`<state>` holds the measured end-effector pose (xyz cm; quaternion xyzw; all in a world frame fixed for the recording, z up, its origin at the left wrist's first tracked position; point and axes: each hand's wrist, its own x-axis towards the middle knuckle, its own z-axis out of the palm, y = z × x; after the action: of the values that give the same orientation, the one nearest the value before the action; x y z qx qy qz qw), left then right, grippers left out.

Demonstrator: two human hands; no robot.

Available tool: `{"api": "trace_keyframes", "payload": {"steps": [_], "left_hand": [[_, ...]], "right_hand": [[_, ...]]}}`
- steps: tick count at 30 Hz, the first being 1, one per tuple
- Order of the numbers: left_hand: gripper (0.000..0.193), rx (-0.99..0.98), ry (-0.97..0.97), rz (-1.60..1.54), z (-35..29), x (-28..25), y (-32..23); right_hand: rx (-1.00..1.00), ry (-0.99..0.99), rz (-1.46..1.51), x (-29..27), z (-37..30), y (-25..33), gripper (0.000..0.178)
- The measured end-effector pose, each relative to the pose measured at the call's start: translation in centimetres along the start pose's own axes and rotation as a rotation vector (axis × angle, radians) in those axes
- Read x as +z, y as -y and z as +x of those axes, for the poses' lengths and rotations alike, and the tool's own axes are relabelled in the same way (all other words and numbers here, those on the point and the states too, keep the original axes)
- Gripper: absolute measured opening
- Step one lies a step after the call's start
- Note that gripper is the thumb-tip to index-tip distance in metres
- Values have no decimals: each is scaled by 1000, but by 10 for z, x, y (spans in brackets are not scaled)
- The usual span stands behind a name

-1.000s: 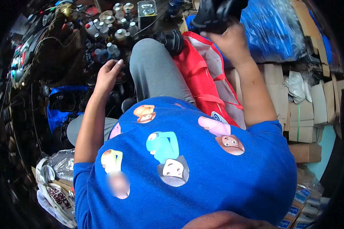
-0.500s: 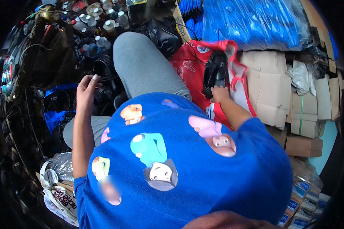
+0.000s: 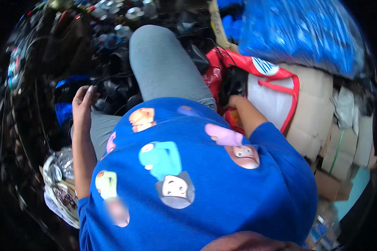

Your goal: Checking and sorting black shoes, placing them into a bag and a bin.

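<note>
A black shoe [image 3: 234,82] sits partly inside the mouth of a red bag [image 3: 213,69] with a pale lining, to the right of my grey-clad knee. My right hand [image 3: 238,101] is closed on the near end of the shoe, its fingertips down in the bag and partly hidden. Off to the left, my left hand [image 3: 84,97] is raised above dark items, thumb and forefinger close together. Whatever it may hold is too small or blurred to make out.
Behind the bag lies a large plastic-wrapped blue bundle [image 3: 297,35]. Flattened cardboard [image 3: 312,113] is stacked on the right. Several bottles [image 3: 134,13] crowd the far left, and a white printed bag [image 3: 59,201] lies by my left elbow.
My right hand has carried the shoe from on top of the red bag down into its mouth, and the pale lining now shows widely. My left hand has shifted slightly left.
</note>
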<state>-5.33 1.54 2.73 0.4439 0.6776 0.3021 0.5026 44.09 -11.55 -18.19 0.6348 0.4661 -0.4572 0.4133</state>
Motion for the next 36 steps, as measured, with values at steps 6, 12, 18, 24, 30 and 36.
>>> {"api": "trace_keyframes", "payload": {"steps": [6,12,18,24,30,36], "left_hand": [[22,37,-167,231,-1,-37,29],[26,15,-269,636,4,-40,78],[48,-61,-112,703,40,36,99],[46,-106,-113,273,46,23,108],[23,-49,79,-791,21,-4,86],[39,114,559,-1022,-5,-39,-18]], "right_hand": [[-208,47,-36,-40,-25,9,50],[-199,-60,-100,-88,-15,22,40],[-341,-508,16,-136,-68,46,39],[-465,-726,181,-150,-111,71,39],[-338,-641,404,-136,-78,12,41],[-167,-443,245,-33,-17,-39,56]]}}
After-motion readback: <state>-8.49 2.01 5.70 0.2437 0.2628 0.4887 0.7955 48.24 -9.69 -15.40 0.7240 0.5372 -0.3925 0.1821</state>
